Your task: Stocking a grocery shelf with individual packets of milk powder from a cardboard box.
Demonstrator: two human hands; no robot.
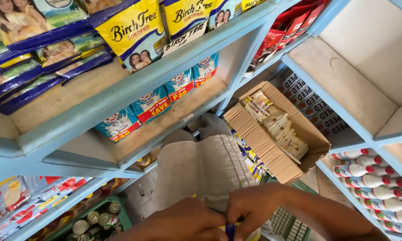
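1. While both hands work at the near bottom edge of the view, the left hand (187,221) and right hand (250,209) meet fingertip to fingertip, each pinching a small blue and yellow packet (230,230); most of the packet is hidden by the fingers.
2. Just beyond the hands lies a knee in grey-beige cloth (201,167).
3. To the right of the knee sits an open cardboard box (263,147) holding a row of small tan sachets (279,127).
4. Far left, a pale blue shelf (134,85) carries yellow and blue pouches (131,29); the level below holds light blue packs (152,105).
5. Near left, a green crate (120,209) holds small cans (93,218).
6. Near right, white bottles with red caps (370,180) lie in rows on a lower shelf.
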